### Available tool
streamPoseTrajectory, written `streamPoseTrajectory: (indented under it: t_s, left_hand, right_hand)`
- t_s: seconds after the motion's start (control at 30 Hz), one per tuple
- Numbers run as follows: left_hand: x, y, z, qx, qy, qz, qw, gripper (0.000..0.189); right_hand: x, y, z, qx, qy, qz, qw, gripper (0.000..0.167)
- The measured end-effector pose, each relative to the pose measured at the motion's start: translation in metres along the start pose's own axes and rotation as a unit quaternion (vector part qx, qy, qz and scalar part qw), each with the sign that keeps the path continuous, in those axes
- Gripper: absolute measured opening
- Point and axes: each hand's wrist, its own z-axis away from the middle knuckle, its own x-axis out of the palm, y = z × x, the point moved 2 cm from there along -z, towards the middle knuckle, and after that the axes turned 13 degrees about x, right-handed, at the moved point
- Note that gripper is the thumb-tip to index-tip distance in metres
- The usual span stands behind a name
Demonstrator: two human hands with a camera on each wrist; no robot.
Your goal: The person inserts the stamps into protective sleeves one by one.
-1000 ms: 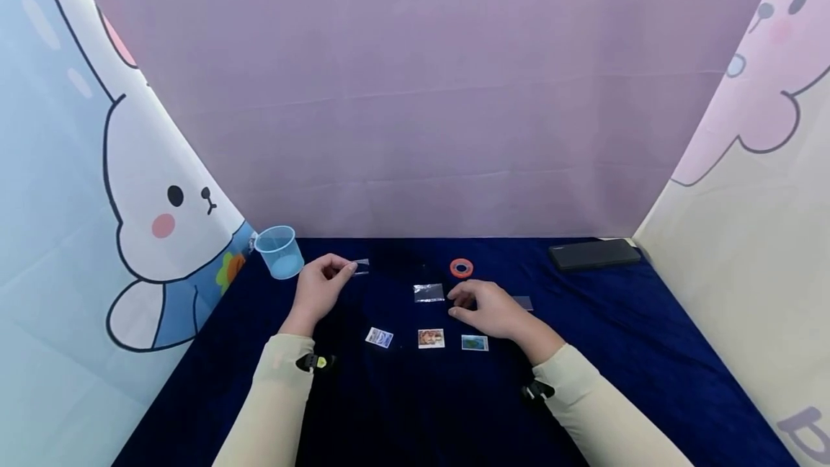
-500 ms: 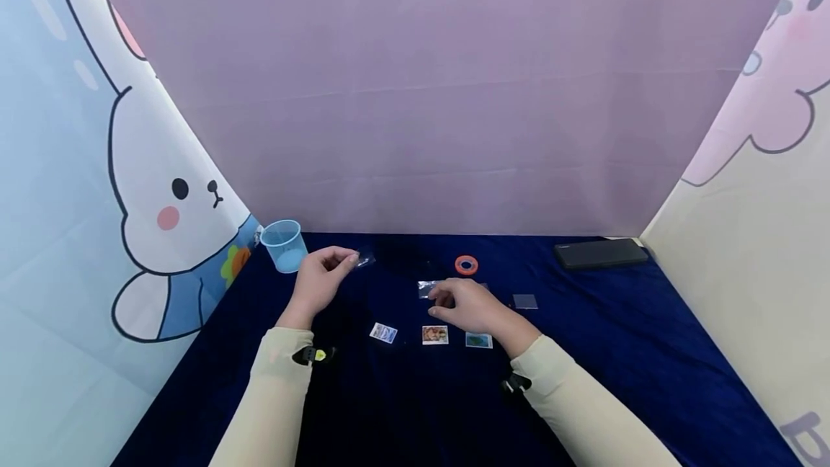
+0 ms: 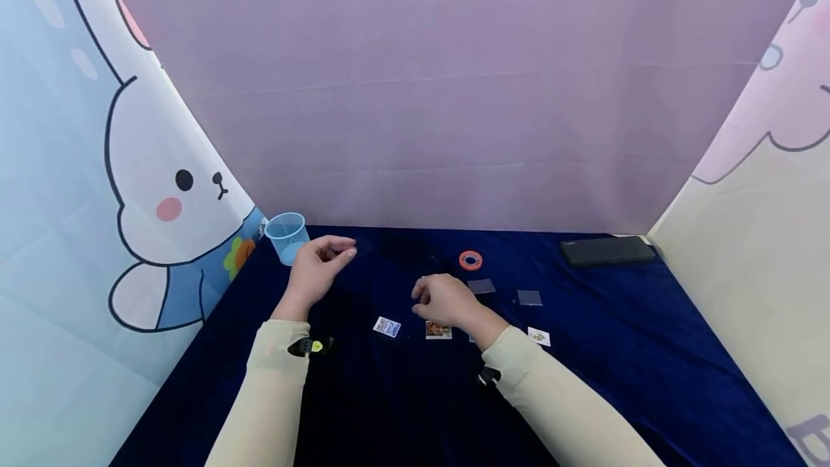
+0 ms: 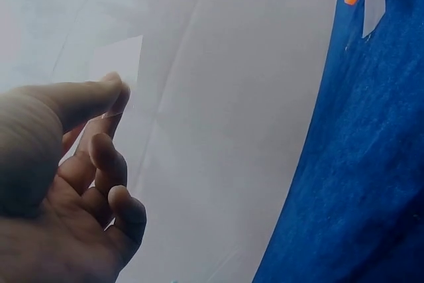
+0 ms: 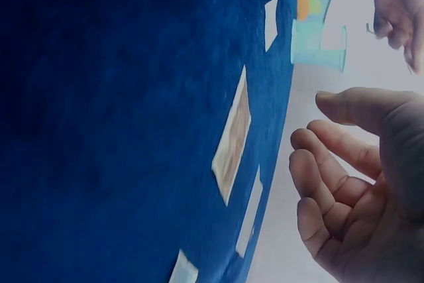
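My left hand [image 3: 315, 272] pinches a small clear plastic sleeve [image 4: 122, 57] between thumb and forefinger, raised off the cloth near the blue cup. The right hand [image 3: 449, 301] hovers above the middle of the cloth, thumb apart from its loosely bent fingers, holding nothing. Below it lies a small brownish picture card [image 5: 233, 140], like a stamp, partly covered in the head view. A bluish card [image 3: 387, 326] lies to its left and a pale one [image 3: 539, 336] to the right; another between them is mostly hidden by the right wrist. Two clear sleeves [image 3: 481, 286] [image 3: 529, 298] lie farther back.
An orange-red tape roll [image 3: 470, 260] lies behind the sleeves. The translucent blue cup [image 3: 287, 236] stands at the back left, and a black flat case [image 3: 607, 251] rests at the back right. Dark blue cloth [image 3: 389, 409] covers the table; printed curtains enclose three sides.
My right hand has moved left over the middle, covering the clear sleeve there. A sleeve and the pale card on the right have come into sight. The left hand keeps its sleeve.
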Motion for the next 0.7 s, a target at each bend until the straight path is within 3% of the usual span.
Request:
streamPoseTrajectory:
  t_s: [0.2,0.4,0.7]
  left_hand:
    - [-0.008,0.005,0.005,-0.018,0.018,-0.025,0.9994,0.024]
    - [-0.013,0.007,0.006,0.0,0.042,-0.029,0.9987,0.018]
    - [-0.007,0.005,0.005,0.007,0.035,-0.034,0.9988,0.017]
  right_hand:
    - [0.015,-0.016,-0.002,0.014,-0.035,0.027,0.9989,0.026]
    - [0.025,-0.024,-0.004,0.008,-0.044,0.048,0.9979,0.025]
    - [0.033,-0.029,-0.005,0.013,-0.061,0.061,0.9962,0.028]
